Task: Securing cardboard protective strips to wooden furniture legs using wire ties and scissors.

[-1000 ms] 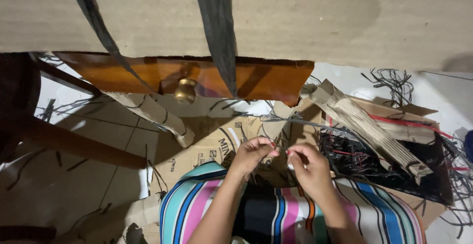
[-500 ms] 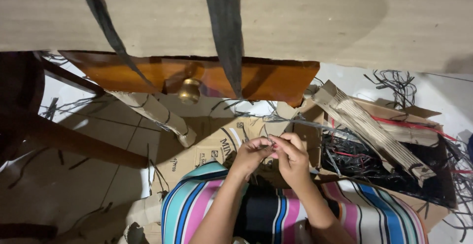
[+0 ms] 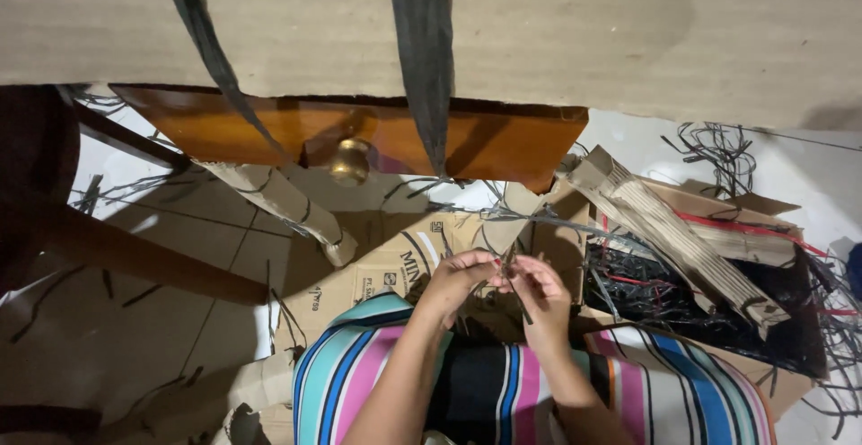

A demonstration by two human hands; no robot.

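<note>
My left hand [image 3: 456, 281] and my right hand [image 3: 541, 290] meet in front of me above my lap, fingertips almost touching. Both pinch thin dark strips [image 3: 512, 270] that run up and away to the right. The strips look like narrow grey-black strands. A striped cloth [image 3: 377, 369] in teal, pink, black and white covers my knees below the hands. Flattened printed cardboard [image 3: 386, 265] lies on the floor under the hands.
A wide corrugated cardboard sheet [image 3: 539, 32] spans the top, with two dark straps [image 3: 422, 50] hanging over it. A wooden door with a brass knob [image 3: 350, 159] sits behind. An open box [image 3: 700, 310] of dark and red strands stands at right, a folded cardboard stack [image 3: 673, 234] across it.
My hands have come together: the right hand moved left toward the left hand, and both now pinch the strips at one spot.
</note>
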